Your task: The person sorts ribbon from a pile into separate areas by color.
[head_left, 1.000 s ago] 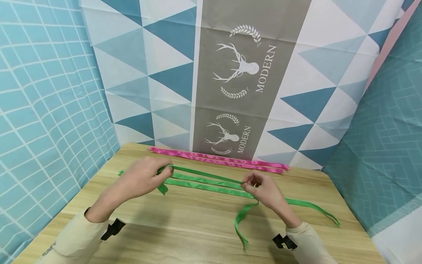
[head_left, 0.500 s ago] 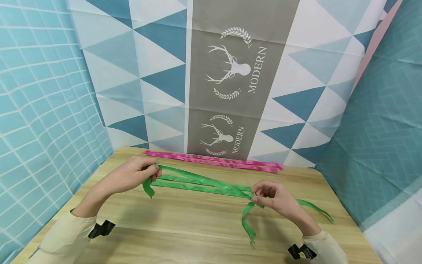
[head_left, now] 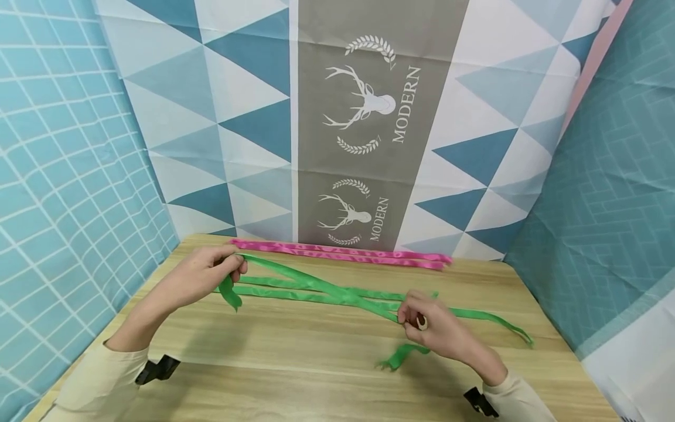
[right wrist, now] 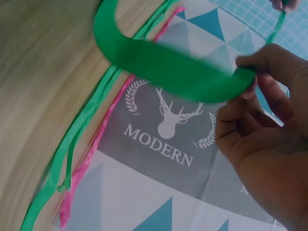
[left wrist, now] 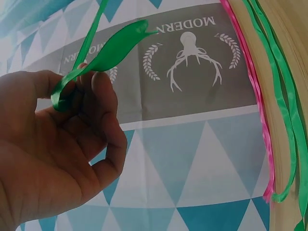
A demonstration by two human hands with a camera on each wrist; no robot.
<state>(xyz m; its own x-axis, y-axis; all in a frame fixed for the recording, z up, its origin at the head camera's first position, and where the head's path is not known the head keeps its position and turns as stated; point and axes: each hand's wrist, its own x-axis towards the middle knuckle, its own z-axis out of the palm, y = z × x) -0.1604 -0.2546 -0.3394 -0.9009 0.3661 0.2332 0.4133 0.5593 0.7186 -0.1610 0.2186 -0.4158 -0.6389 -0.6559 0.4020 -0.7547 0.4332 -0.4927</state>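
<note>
A green ribbon is stretched between the two hands, slanting down to the right above the table. My left hand pinches it near one end, and a short tail hangs below the fingers; the left wrist view shows this tail curling past the fingertips. My right hand pinches the ribbon between thumb and fingers further along. From there a loose length swings, blurred, in the right wrist view. Beneath the held ribbon, more green ribbons lie side by side on the table, partly covered by the hands.
Two strands of pink ribbon lie along the back of the wooden table. Behind them hangs a patterned cloth with deer heads. Blue checked cloth stands at the left, teal cloth at the right.
My left hand has moved left and slightly up. My right hand has shifted right and down, so the held ribbon now crosses the lying ones at a slant. Its loose end has swung.
</note>
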